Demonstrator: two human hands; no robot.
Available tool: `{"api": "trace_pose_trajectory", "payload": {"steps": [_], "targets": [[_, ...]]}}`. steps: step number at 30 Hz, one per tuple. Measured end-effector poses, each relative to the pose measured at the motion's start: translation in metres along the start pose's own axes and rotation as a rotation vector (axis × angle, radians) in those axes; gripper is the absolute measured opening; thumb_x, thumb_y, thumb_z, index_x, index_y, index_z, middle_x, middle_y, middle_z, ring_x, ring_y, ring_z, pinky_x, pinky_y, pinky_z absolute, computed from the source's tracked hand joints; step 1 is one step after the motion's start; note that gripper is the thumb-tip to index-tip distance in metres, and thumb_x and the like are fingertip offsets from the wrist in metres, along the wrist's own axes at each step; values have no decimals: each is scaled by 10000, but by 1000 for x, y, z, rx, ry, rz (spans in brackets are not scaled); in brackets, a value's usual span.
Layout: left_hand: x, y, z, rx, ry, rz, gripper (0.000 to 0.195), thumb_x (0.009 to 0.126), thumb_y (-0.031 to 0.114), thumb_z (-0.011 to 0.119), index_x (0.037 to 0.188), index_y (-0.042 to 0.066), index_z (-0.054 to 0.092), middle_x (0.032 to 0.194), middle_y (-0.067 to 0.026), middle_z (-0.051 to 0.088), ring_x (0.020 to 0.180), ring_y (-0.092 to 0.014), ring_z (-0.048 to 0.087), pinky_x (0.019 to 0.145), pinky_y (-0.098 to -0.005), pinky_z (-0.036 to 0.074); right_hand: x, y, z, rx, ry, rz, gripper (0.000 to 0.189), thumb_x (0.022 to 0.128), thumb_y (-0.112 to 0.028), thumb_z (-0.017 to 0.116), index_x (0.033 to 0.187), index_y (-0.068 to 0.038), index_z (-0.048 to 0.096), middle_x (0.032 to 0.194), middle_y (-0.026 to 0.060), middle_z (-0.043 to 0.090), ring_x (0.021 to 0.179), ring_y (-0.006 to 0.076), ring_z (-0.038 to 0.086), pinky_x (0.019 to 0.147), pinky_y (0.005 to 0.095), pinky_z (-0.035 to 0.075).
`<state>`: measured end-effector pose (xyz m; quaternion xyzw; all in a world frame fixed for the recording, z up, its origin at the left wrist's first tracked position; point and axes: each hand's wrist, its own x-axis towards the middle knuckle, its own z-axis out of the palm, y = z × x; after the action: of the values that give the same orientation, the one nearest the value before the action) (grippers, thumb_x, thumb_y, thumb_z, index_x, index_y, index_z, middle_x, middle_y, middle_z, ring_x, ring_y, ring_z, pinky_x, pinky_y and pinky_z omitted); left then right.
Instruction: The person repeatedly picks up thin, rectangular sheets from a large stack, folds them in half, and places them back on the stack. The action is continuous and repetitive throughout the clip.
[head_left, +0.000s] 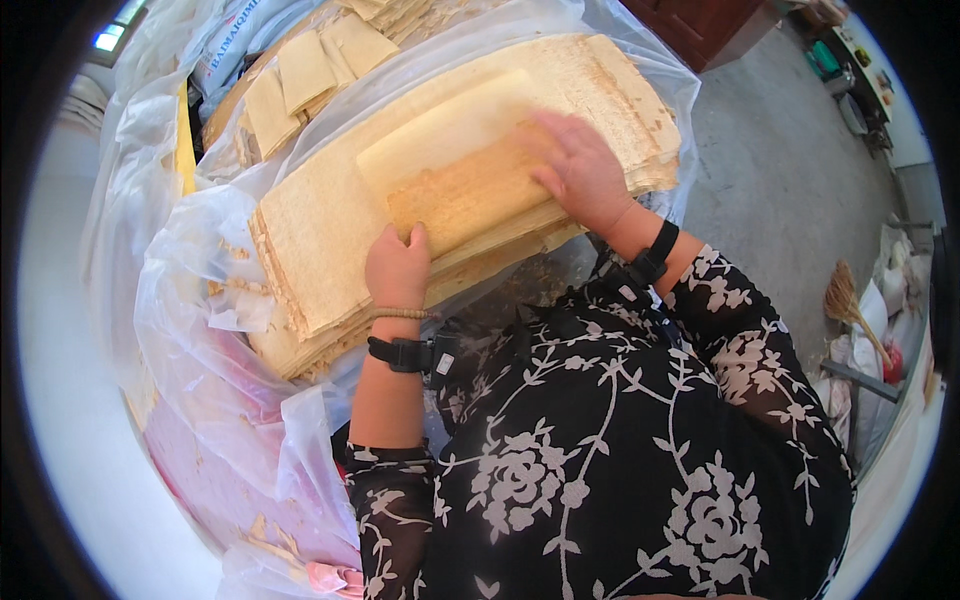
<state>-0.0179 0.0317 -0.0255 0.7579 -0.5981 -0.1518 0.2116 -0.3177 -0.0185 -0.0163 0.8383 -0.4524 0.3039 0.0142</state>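
Observation:
A thick stack of large, thin, yellowish sheets (322, 225) with ragged edges lies before me. On top of it is a smaller folded sheet (465, 187), its near part browner and its far part paler. My left hand (399, 262) grips the near left corner of this sheet between thumb and fingers. My right hand (581, 169) is blurred and lies over the right end of the sheet; its fingers are partly smeared by motion, so whether it pinches the sheet cannot be told.
Clear plastic film (202, 277) lies under and around the stack. Behind it are folded sheets (307, 71) in small piles and a bag with printing (232, 45). To the right are a dark red cabinet (697, 30), grey floor (757, 150) and a straw broom (844, 292).

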Motion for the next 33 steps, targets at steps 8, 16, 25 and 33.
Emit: {"api": "trace_pose_trajectory", "payload": {"steps": [8, 16, 25, 33], "targets": [[5, 31, -14, 168, 163, 723, 632, 823, 309, 809, 1375, 83, 601, 1511, -178, 517, 1361, -361, 498, 1067, -433, 462, 1, 14, -4, 159, -368, -171, 563, 843, -288, 774, 1363, -110, 648, 1439, 121, 616, 1284, 325, 593, 1053, 431, 505], [26, 10, -42, 168, -266, 727, 401, 895, 209, 744, 1252, 40, 678, 1192, -160, 719, 1087, -338, 688, 931, -412, 550, 27, 38, -33, 76, -533, -95, 367, 853, -176, 743, 1205, -72, 740, 1232, 109, 738, 1086, 289, 712, 947, 380, 551], [25, -36, -21, -658, -213, -87, 318, 1002, 260, 668, 804, 13, 634, 736, -32, 636, 693, -132, 592, 668, -308, 513, 23, 64, 3, 811, -248, 628, 402, 919, -346, 778, 809, 13, 634, 687, 38, 629, 668, 113, 560, 643, 364, 466], [13, 15, 9, 219, 272, 56, 303, 975, 252, 613, 1219, 74, 627, 1215, -172, 647, 1108, -350, 609, 943, -500, 485, 43, 46, 15, 225, -341, 681, 538, 904, -549, 685, 853, -13, 662, 819, 217, 690, 800, 393, 676, 749, 479, 527]]}}
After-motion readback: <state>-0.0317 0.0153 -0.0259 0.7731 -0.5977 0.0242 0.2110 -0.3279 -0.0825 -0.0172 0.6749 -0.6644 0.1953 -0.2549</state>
